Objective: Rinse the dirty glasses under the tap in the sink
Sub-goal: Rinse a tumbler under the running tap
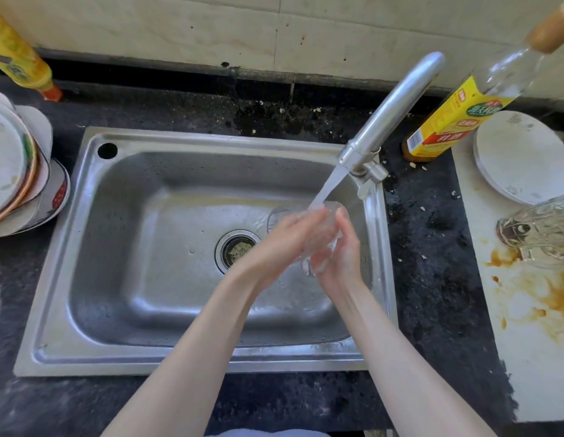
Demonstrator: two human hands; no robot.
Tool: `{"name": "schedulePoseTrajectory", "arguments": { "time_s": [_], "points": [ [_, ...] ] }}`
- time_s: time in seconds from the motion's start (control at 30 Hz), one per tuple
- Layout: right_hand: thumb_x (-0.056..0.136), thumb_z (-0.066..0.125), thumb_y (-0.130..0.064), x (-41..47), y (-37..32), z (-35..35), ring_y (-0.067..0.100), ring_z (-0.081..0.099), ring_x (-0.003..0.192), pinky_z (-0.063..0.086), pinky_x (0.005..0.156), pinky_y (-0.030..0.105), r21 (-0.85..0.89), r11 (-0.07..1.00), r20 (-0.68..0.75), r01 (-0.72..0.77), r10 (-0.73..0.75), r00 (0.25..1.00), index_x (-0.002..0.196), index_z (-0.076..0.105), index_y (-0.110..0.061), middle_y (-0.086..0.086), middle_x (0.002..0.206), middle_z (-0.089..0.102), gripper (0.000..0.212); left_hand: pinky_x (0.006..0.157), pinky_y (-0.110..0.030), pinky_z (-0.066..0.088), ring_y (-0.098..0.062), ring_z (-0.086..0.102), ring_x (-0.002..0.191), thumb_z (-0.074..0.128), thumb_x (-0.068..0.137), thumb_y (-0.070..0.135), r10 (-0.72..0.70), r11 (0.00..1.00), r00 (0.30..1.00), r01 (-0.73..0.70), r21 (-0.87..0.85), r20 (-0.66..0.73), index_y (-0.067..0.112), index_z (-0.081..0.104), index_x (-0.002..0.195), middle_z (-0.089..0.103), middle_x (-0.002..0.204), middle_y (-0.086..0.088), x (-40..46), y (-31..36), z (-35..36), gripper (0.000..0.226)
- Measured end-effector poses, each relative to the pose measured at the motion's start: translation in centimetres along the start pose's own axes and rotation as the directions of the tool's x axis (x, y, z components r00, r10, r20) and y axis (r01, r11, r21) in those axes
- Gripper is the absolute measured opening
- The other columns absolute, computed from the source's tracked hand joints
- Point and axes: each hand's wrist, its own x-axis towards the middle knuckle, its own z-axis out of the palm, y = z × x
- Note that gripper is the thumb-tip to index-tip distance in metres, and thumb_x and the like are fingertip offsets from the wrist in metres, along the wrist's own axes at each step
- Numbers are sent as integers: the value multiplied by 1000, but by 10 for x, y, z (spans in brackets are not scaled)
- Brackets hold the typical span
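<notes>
both hands meet over the right half of the steel sink (122, 348), under the water that runs from the tap (391, 111). the tap rises from the sink's back right corner and its spout leans toward the back wall in this wide view, while the stream falls slanting down onto the hands. between them is a clear glass (318, 238), tilted, its rim toward the tap and its base down near the heels of the palms. the left hand (283, 241) lies along the glass's left side with fingers fairly straight against it, fingertips up in the stream. the right hand (340, 250) has its grip curled round the glass from the right, thumb pointing up beside the rim. a second clear shape shows just behind the hands under the water; whether it is another glass or only splash i cannot tell. the drain strainer (238, 249) sits mid-basin, just left of the left wrist.

on the dark table, at the left edge, stands a stack of plates and bowls (18, 171), with a yellow bottle (20, 58) at the back left corner. right of the tap stands a bottle with a yellow label (447, 121). at the right edge lies a white board (526, 357) smeared with brown sauce, carrying a white plate (520, 156) and a patterned glass jug (542, 228) lying on its side.
</notes>
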Motion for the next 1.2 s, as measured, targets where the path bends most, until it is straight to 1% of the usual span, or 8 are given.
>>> {"name": "schedulePoseTrajectory", "arguments": {
  "time_s": [0.1,0.2,0.3,0.63,0.77,0.83,1.03,1.2],
  "points": [
    [86,49,-51,-1,-1,6,21,65,97,52,67,25,51,999,-90,-13,18,996,112,62,-5,11,105,67,55,95,-30,42,-21,57,109,42,96,24,-287,691,931,365,-624,227,15,62,100,60,97,-3,11,10,-7,23],
    [78,55,-53,-1,2,8,30,55,119,47,81,28,37,999,-138,10,-5,990,129,51,1,19,128,57,74,103,-38,42,-26,64,102,35,96,34,-189,784,973,230,-576,132,-1,73,93,67,107,-20,13,7,-12,52],
    [90,47,-43,1,-1,2,20,63,95,47,73,25,6,1000,-107,11,-11,994,117,59,-5,11,106,64,48,94,-43,48,-33,58,113,40,95,18,-154,786,987,152,-599,49,-10,61,112,60,119,-27,13,3,-15,38],
    [71,63,-57,12,-2,-5,21,56,85,42,68,29,-56,995,-118,-86,79,990,113,59,-5,14,99,59,67,65,-28,59,-22,71,71,62,80,3,-175,963,976,143,-229,-128,1,69,86,72,74,-12,17,1,-15,9],
    [92,36,-48,18,2,-11,20,57,82,40,66,28,97,981,-99,-170,179,979,105,61,-11,10,96,60,46,87,-47,52,-39,66,89,42,94,19,-320,888,947,300,-349,1,-15,57,105,64,101,-32,18,24,-11,39],
    [91,37,-50,18,4,-11,19,58,81,40,65,27,185,956,-117,-227,250,961,110,60,-14,9,98,61,47,90,-46,49,-38,67,73,36,98,24,-314,897,949,303,-321,17,-16,54,92,63,77,-33,16,33,-7,45],
    [87,44,-48,16,4,-11,23,57,88,41,70,28,311,920,-124,-239,289,949,117,57,-10,13,112,59,50,32,-18,42,-11,31,29,41,96,19,-361,855,932,320,-407,-25,12,38,63,26,40,1,15,40,5,34],
    [86,46,-40,13,3,-14,23,60,89,44,77,30,322,934,-69,-153,184,981,110,60,-9,12,100,63,42,72,-31,55,-28,66,65,42,93,24,-398,811,917,369,-454,35,-8,59,80,65,71,-23,21,35,-2,39]
  ]
}}
